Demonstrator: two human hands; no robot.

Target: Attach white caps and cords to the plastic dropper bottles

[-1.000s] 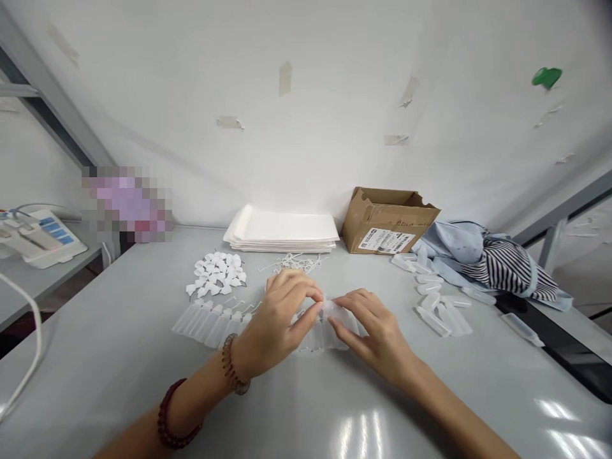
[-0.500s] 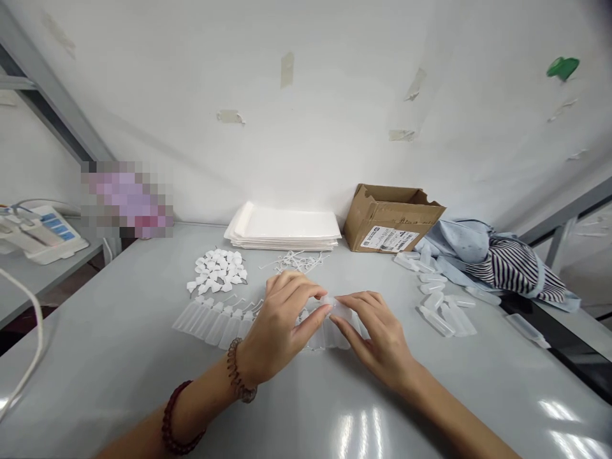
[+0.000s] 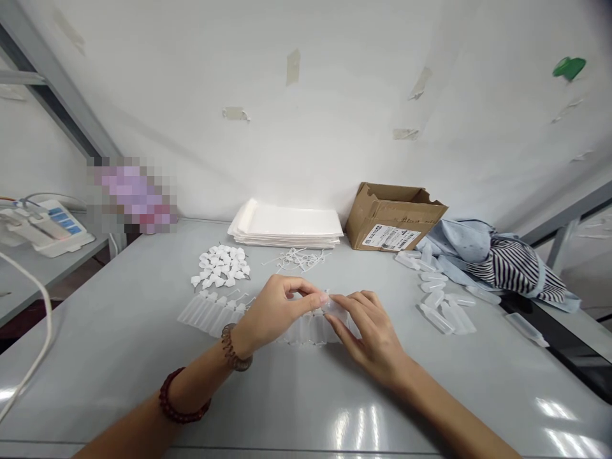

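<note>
A small translucent plastic bottle (image 3: 337, 311) is held up above the table between my two hands. My right hand (image 3: 377, 335) is closed round its body with thumb and forefinger. At the bottle's top, my left hand (image 3: 272, 315) has its thumb and fingertips pinched together; the pinched part is mostly hidden. Beneath and behind my hands runs a row of similar bottles (image 3: 210, 313) lying side by side, with white tops and thin bent tips. My left hand and wrist cover the middle of that row.
Behind the row lie a pile of white caps (image 3: 222, 264) and a heap of thin white tubes (image 3: 301, 258). White padded envelopes (image 3: 291, 223) and a cardboard box (image 3: 394, 217) stand by the wall. Loose bottles (image 3: 437, 319) and folded clothes (image 3: 507, 264) are at right.
My left thumb and fingertips have closed tighter at the bottle's top, and the left hand has turned a little. My right hand keeps its hold. The view has shifted slightly.
</note>
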